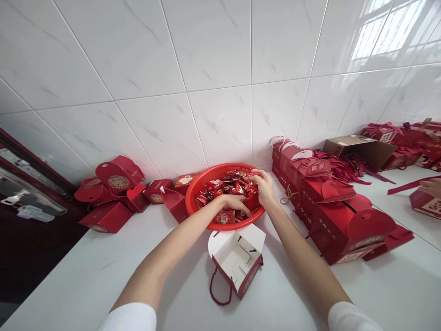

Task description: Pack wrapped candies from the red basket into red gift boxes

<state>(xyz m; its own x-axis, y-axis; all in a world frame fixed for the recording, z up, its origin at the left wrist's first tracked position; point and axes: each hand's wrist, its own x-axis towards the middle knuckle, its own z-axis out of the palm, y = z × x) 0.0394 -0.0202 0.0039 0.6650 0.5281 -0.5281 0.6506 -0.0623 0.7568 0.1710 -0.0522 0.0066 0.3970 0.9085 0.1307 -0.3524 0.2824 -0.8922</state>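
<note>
A red plastic basket (191, 195) holds a heap of red wrapped candies (237, 187). My left hand (234, 203) reaches over its near rim, with bent fingers pointing down among the candies; what they hold, if anything, is hidden. At the basket's right side, my right hand (262, 185) has its fingers curled on a shiny red and gold wrapped candy (253, 177). Just in front of the basket sits an open gift box (237, 259), red outside and white inside, with its flaps spread and a dark red rope handle (220, 302) hanging out. I see nothing inside the box.
Several red gift boxes (119, 184) are piled at the left. A row of closed ones (330, 220) runs along the right, beside dark red ribbons (339, 168) and a cardboard box (361, 147). Another person's hand (432, 187) touches a red box at the far right. White tiles (220, 124) back the table.
</note>
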